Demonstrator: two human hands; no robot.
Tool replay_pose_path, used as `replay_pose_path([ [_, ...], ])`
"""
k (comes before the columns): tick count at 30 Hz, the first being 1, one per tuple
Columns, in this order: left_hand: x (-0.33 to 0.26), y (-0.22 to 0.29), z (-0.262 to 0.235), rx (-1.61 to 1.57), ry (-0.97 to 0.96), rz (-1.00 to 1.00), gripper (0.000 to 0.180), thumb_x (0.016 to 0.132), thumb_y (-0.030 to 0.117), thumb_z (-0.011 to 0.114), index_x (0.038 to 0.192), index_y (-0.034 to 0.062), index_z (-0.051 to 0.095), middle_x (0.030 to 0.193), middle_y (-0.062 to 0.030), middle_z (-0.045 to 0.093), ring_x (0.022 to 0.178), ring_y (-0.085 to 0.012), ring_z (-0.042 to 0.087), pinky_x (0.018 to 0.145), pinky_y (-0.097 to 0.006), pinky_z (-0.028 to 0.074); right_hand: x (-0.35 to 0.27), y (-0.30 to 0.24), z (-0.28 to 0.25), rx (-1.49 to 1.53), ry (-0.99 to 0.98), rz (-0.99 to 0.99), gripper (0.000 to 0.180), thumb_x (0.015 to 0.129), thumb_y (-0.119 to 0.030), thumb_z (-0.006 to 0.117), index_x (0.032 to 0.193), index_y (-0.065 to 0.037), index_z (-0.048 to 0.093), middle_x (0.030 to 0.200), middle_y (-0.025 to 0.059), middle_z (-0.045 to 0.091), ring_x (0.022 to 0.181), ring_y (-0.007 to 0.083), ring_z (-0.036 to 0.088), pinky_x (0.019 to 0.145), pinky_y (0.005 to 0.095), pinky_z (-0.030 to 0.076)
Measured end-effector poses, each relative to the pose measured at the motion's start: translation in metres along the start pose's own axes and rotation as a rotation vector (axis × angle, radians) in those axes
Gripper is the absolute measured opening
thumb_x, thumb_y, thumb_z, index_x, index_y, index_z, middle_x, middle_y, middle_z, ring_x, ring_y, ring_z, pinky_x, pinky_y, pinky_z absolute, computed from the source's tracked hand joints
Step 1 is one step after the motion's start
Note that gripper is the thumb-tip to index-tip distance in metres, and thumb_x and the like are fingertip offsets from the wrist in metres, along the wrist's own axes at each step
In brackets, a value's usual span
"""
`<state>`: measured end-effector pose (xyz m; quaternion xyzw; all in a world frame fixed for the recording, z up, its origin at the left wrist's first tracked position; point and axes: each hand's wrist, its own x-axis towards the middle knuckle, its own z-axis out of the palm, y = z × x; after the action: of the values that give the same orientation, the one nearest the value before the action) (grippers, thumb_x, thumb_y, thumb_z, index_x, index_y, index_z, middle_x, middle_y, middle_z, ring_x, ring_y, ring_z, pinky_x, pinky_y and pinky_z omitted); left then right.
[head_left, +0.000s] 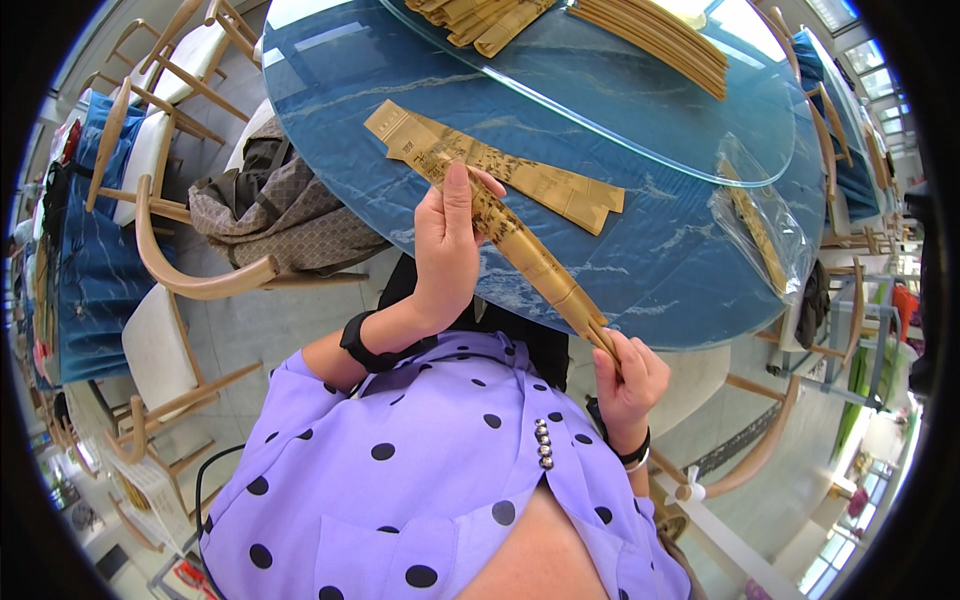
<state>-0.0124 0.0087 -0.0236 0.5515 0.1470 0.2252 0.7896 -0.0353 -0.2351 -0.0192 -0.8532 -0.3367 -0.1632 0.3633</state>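
Note:
A long golden-brown printed paper sleeve (530, 255) slants over the near edge of the table, held in both hands. Around its upper part, my left hand (450, 230) is closed, with the thumb lying along the front. At its lower right end, my right hand (630, 380) pinches the narrow tip, where thin brown stick-like pieces (598, 338) show. Whether these are chopsticks or folded paper I cannot tell. Behind the held sleeve, more flat sleeves (570, 190) of the same kind lie overlapping on the blue tabletop (680, 270).
Bundled brown sleeves (480, 20) and a neat stack of long brown strips (660, 40) rest on a raised glass disc (600, 110). A clear plastic bag (765, 220) with a brown sleeve inside lies at right. A patterned bag (290, 210) sits on a wooden chair (200, 285) to the left.

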Motion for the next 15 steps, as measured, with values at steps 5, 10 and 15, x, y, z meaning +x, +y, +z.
replay_pose_path([
  [5,-0.006,-0.008,-0.004,0.008,-0.026,-0.016,0.041,0.111,0.045,0.042,0.095,0.0124,0.060,0.085,0.0055,0.054,0.064,0.0013,0.039,0.051,-0.018,0.027,0.001,-0.001,-0.001,-0.013,-0.015,0.009,0.022,0.088,-0.013,0.077,0.104,0.001,0.070,0.067,0.0074,0.057,0.051,0.0220,0.052,0.047,0.0330,0.040],
  [10,0.004,-0.002,-0.008,-0.049,-0.027,-0.009,0.040,0.111,0.043,0.043,0.096,0.0109,0.060,0.085,0.0049,0.055,0.064,0.0001,0.039,0.051,-0.019,0.026,0.006,-0.002,0.004,0.036,-0.075,0.068,0.028,0.093,-0.024,0.073,0.108,-0.001,0.069,0.070,0.0077,0.059,0.055,0.0231,0.055,0.049,0.0336,0.042],
  [15,0.019,0.011,-0.018,-0.064,0.068,0.029,0.043,0.111,0.043,0.044,0.097,0.0068,0.063,0.081,0.0039,0.054,0.060,-0.0009,0.035,0.051,-0.020,0.025,0.010,0.004,-0.004,-0.043,-0.069,0.081,0.026,0.099,-0.028,0.065,0.100,-0.003,0.064,0.072,0.0079,0.057,0.058,0.0261,0.056,0.052,0.0352,0.044],
])
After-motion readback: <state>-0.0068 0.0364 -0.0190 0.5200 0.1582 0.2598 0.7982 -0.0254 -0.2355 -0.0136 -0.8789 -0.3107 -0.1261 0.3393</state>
